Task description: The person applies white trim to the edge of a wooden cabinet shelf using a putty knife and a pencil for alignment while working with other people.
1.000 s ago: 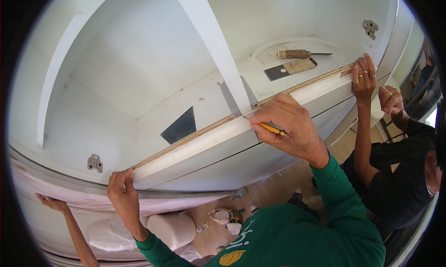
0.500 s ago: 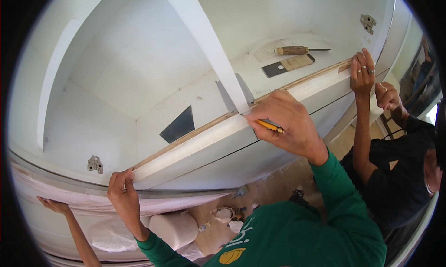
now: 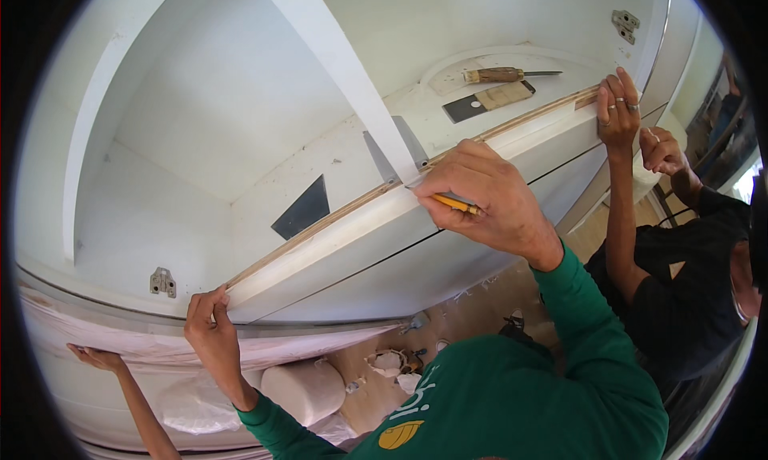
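A long white strip (image 3: 320,240) with a bare plywood back edge lies along the front edge of an open white cabinet (image 3: 184,172). My left hand (image 3: 211,322) pinches its left end, fingers closed on the corner. Near the middle, my right hand (image 3: 490,198) grips a yellow pencil (image 3: 456,203) at the foot of the cabinet's upright divider (image 3: 344,68). A thin grey sliver shows beside the pencil, too small to name. Another person's hand (image 3: 618,112) rests on the strip's right end, and their second hand (image 3: 662,150) is just below it.
Inside the cabinet lie a wood-handled chisel (image 3: 494,74), a dark flat blade with a tan wrapped part (image 3: 488,102) and a dark plate (image 3: 302,208). Metal hinges (image 3: 162,282) sit at both sides. One more person's hand (image 3: 98,358) is at lower left. A white roll (image 3: 304,390) stands below.
My right hand has shifted slightly left and up with the pencil, staying by the divider's foot. The view has tilted a little. My left hand keeps its hold on the strip's end.
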Action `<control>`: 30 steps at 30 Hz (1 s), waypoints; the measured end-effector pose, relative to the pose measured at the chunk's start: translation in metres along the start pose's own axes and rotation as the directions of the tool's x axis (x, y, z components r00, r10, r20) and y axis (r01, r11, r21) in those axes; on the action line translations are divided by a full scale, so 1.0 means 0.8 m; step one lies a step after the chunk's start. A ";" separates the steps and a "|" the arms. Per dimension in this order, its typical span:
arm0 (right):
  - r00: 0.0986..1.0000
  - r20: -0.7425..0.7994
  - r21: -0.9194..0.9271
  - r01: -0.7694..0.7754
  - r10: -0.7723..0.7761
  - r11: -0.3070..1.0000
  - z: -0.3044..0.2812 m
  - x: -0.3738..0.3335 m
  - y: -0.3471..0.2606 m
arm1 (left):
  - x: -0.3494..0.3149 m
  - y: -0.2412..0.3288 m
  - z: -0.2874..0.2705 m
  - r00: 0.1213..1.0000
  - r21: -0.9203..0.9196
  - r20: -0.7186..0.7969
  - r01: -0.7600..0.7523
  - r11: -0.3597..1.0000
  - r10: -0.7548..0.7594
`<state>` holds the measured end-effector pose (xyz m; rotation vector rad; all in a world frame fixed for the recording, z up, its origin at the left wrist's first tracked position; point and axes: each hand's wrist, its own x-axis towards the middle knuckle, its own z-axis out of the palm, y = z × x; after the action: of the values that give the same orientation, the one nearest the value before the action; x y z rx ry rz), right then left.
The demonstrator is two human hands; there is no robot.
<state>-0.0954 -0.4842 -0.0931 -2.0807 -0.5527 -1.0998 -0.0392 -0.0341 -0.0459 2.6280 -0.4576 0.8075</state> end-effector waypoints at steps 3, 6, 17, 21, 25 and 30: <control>1.000 -0.006 0.011 0.003 -0.003 1.000 0.000 -0.001 0.001 | -0.001 -0.005 0.000 1.000 -0.001 -0.005 -0.011 1.000 0.011; 1.000 -0.010 0.010 0.006 -0.006 1.000 0.001 -0.002 0.003 | 0.000 -0.003 0.002 0.999 0.020 -0.006 -0.040 0.999 0.040; 1.000 0.021 -0.008 0.000 0.001 1.000 -0.001 -0.002 0.003 | -0.001 -0.002 0.003 1.000 0.019 -0.010 -0.019 1.000 0.019; 1.000 0.024 0.005 -0.006 0.006 1.000 -0.001 -0.001 0.003 | -0.002 -0.004 0.003 0.999 0.012 -0.022 -0.025 1.000 0.025; 1.000 0.021 0.014 -0.007 0.006 1.000 -0.002 0.001 0.002 | -0.002 -0.008 0.003 0.999 0.023 -0.021 -0.038 0.999 0.039; 1.000 0.009 0.030 -0.019 0.018 0.999 -0.001 -0.001 0.003 | -0.002 -0.010 0.004 1.000 0.033 -0.012 -0.009 0.999 0.009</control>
<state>-0.0948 -0.4864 -0.0942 -2.0618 -0.5495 -1.0666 -0.0352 -0.0279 -0.0514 2.6514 -0.4573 0.8401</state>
